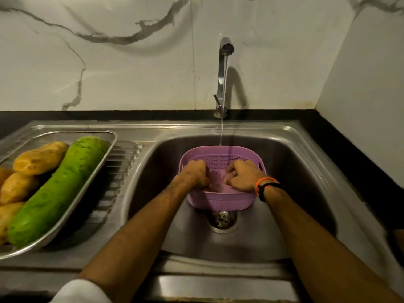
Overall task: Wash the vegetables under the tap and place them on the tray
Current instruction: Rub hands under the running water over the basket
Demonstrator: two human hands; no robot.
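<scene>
Purple basket (220, 201) sits in the sink (284, 171) under the running tap (224, 68); our left hand (195, 174) and right hand (242, 177) curl inside it, contents unclear. Washed vegetables (59, 186) lie on the tray (91, 182).

- The sink (284, 162) is brushed steel with a dull sheen; its draining board (122, 169) is ribbed.
- The tap (223, 73) is polished chrome, bright and smooth.
- The colander (220, 158) is lilac plastic, matt, pierced with fine holes.
- The tray (87, 197) is shiny metal with a rolled rim and a mesh-like wall.
- The green gourd (59, 191) has a glossy, wet-looking, slightly pitted skin.
- The potatoes (39, 158) look matt and rough.
- The wall (109, 73) is smooth veined marble-look tile.
- The worktop (349, 154) is black and polished.
</scene>
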